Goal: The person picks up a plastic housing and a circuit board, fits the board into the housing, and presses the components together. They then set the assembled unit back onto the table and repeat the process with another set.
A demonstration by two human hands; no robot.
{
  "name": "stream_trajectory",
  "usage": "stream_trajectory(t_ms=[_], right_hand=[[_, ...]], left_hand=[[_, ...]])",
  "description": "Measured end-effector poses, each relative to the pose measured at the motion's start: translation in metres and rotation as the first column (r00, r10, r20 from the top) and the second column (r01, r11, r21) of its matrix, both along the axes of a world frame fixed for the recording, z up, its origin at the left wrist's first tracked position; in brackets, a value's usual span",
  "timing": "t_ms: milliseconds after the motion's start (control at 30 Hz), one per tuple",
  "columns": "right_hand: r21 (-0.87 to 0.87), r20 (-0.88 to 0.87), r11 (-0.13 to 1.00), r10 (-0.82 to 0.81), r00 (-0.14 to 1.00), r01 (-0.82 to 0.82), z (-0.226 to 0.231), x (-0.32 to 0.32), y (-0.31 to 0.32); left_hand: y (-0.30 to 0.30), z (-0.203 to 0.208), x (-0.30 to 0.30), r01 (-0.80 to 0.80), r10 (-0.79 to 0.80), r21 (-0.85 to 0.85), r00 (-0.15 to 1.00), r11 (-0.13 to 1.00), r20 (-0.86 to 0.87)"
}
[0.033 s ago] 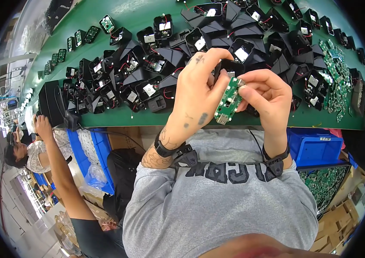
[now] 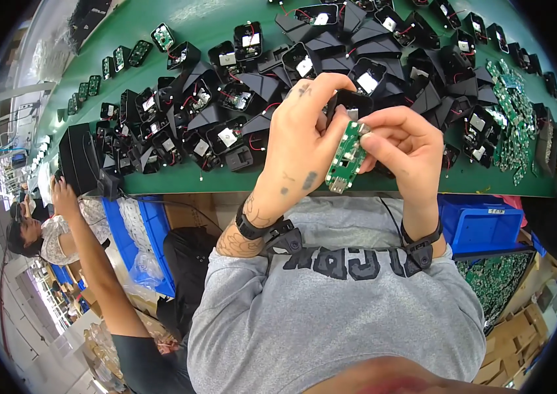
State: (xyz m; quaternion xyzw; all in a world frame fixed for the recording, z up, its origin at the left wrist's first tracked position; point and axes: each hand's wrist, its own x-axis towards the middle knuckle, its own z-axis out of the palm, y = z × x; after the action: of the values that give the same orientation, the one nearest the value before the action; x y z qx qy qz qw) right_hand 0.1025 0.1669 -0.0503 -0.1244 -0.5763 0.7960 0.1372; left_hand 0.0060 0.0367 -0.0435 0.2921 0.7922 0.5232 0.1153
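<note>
A green circuit board (image 2: 346, 157) with a metal socket at its lower end is held tilted above the table's near edge. My right hand (image 2: 406, 148) pinches its upper end between thumb and fingers. My left hand (image 2: 301, 141) is closed, its fingers curled at the rim of an open black plastic case (image 2: 356, 102), mostly hidden behind both hands. The left thumb lies against the board's left edge. Behind my hands lies a pile of similar black cases (image 2: 367, 77), several showing white patches and red wires inside.
The green table (image 2: 180, 186) also bears a heap of circuit boards (image 2: 511, 125) at right and several cases with boards (image 2: 121, 58) at far left. Blue bins (image 2: 482, 230) stand below its near edge. A co-worker's arm (image 2: 98, 262) reaches in from the left, touching a black box (image 2: 80, 157).
The circuit board has tipped slightly in my fingers, and my right hand has shifted a little to the left. The co-worker's hand has moved very slightly.
</note>
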Motion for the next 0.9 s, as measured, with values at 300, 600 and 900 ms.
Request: stream_trajectory(t_ms=[300,600,900], right_hand=[[0.032,-0.051,0.998,-0.046,0.998,0.048,-0.003,0.003,-0.001],[0.197,-0.112,0.952,-0.215,0.97,0.234,0.004,-0.002,0.008],[0.444,-0.224,0.882,-0.064,0.973,0.16,0.009,0.001,0.027]], left_hand=[[0.002,0.002,0.005,-0.009,0.011,0.047,0.999,0.999,-0.04],[-0.008,0.02,0.017,0.082,-0.099,0.134,0.987,0.988,0.125],[0.001,0.008,0.028,0.036,-0.306,0.427,0.75,0.904,0.586]])
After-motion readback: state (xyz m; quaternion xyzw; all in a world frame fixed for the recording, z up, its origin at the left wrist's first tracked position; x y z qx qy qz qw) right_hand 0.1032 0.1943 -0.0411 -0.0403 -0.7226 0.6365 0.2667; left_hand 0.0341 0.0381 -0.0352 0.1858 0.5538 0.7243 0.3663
